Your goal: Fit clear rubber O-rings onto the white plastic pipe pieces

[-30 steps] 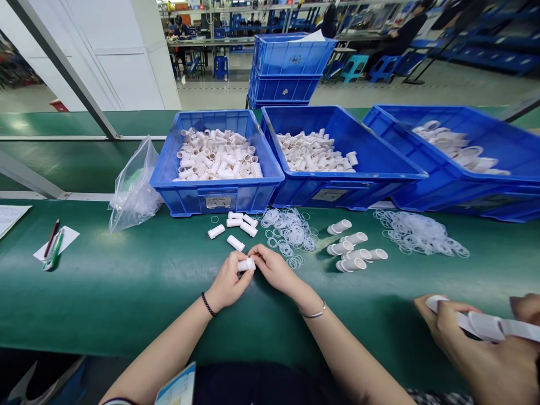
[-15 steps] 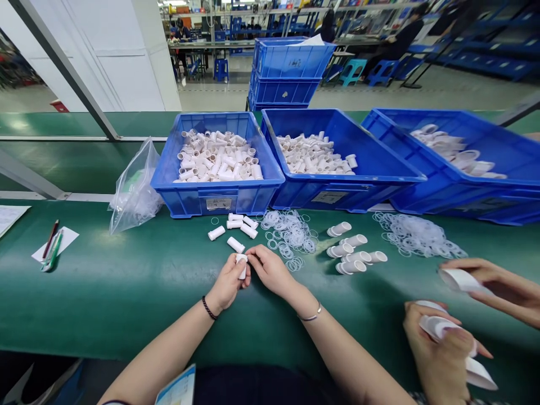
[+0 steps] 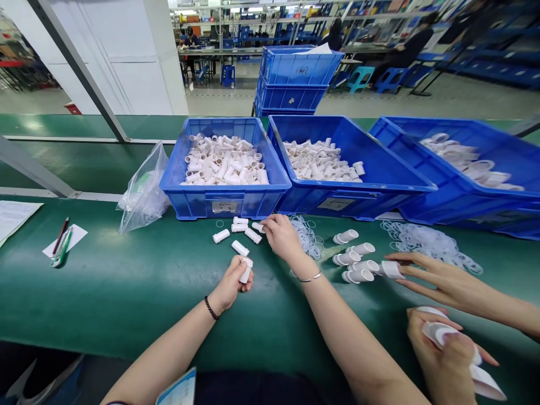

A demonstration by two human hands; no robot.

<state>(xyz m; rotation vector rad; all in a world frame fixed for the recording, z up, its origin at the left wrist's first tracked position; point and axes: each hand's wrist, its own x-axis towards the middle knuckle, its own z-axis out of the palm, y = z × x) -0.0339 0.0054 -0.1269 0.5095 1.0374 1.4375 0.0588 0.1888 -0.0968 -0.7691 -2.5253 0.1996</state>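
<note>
My left hand is closed around a short white plastic pipe fitting, held upright above the green table. My right hand reaches forward, its fingers pinched at the end of another white fitting on the table. Beside that one lie several loose fittings of the same kind, one of them a fitting just beyond my left hand. A pile of thin translucent rings is partly hidden behind my right hand and wrist.
Blue bins of white fittings line the back. At left are a clear plastic bag and pens on paper. On the right, a co-worker's hands handle larger white tubes beside standing tubes and another ring pile.
My right hand has left the fitting in my left hand and moved forward and right to a loose fitting. A co-worker's hand has brought a tube left to the standing group.
</note>
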